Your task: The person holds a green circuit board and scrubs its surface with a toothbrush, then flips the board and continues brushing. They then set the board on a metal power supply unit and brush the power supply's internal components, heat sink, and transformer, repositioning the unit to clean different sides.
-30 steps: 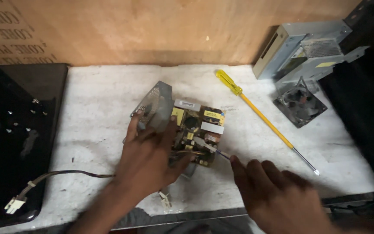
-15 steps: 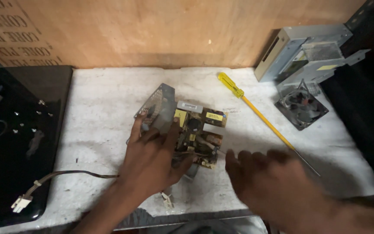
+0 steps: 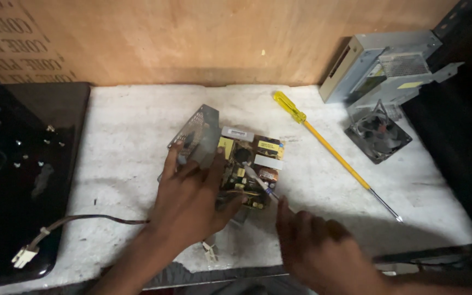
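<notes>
Keep your left hand (image 3: 189, 199) spread flat over the near-left part of the power supply board (image 3: 244, 164), fingers pressing down on it and on the perforated metal cover (image 3: 199, 133) that stands tilted at its left side. That hold looks like what stops the board sliding on the worktop (image 3: 127, 142), so do not ease it while the tool is working. Your right hand (image 3: 323, 254) is closed around a small screwdriver (image 3: 259, 183), whose thin shaft slants up and left with its tip down among the components near the middle of the board. Judging by the angle, you do well to bring the shaft more upright before you turn, so the tip seats fully and does not skid onto neighbouring parts.

The board sits near the middle of the worktop, slightly toward the front edge. It is a crowded little board: yellow-topped blocks, a copper-coloured coil, a pale label strip along its far side. A brown cable (image 3: 94, 221) runs from under your left wrist toward the front-left corner and ends in a white plug (image 3: 24, 255) resting on the black laptop lid (image 3: 23, 180). The long yellow screwdriver (image 3: 331, 153) lies apart to the right, untouched, with a small fan (image 3: 378, 134) near the back-right corner.
</notes>
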